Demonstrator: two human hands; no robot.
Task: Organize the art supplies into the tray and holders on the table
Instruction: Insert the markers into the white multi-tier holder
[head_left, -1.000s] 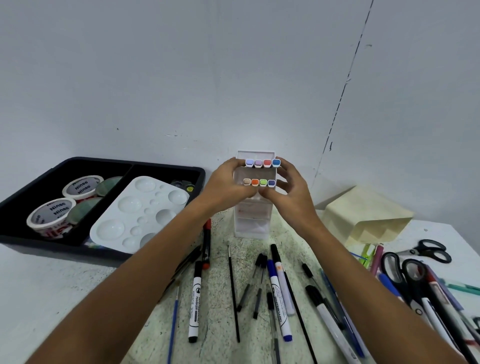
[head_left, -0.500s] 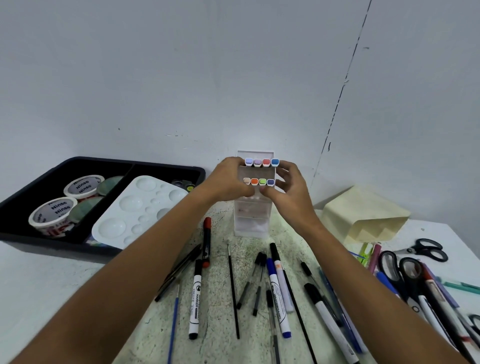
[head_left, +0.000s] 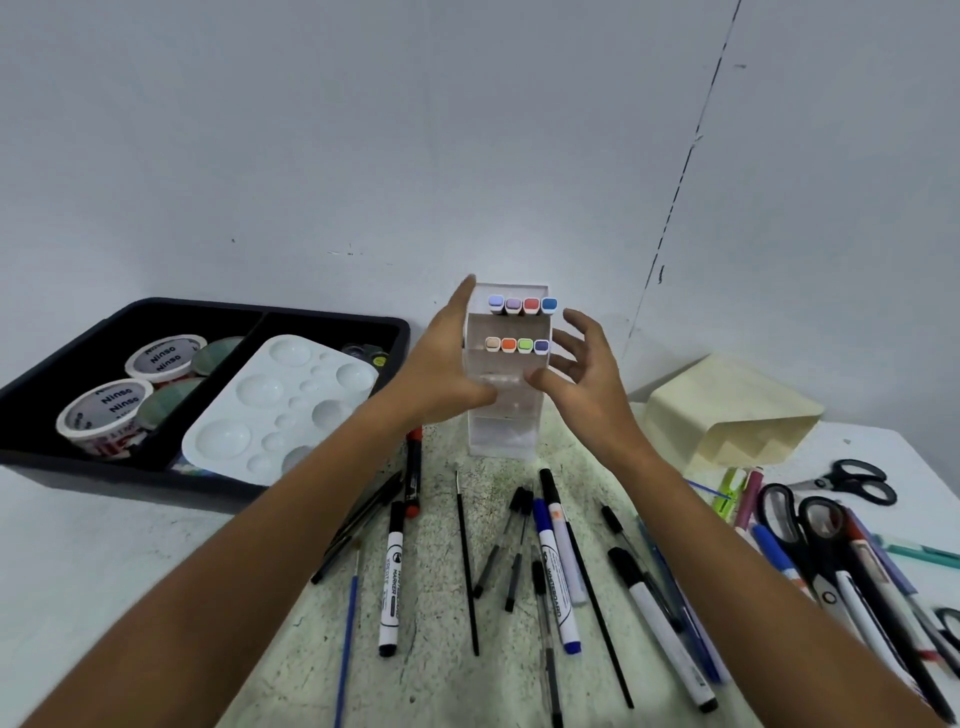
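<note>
Clear plastic is forming the tiered marker holder (head_left: 506, 395), which is standing upright at the far middle of the tabletop (head_left: 104, 561), with eight colour-capped markers (head_left: 522, 325) sitting in its two upper rows. The left hand (head_left: 441, 374) is lying along the holder's left side with fingers straight and close together; whether it is touching the wall I cannot tell. The right hand (head_left: 576, 374) is hovering just beside the right side, fingers spread and relaxed, pinching nothing. The lower tiers are looking empty. I judge that the step in hand is to fill them from the loose pens and markers (head_left: 550, 566) lying near the person. To do this well, one hand should be steadying the light, tall holder while the other is taking one pen at a time and sliding it fully in. The black tray (head_left: 332, 317) at the far left is holding tape rolls (head_left: 130, 395) and a white palette (head_left: 280, 405).
</note>
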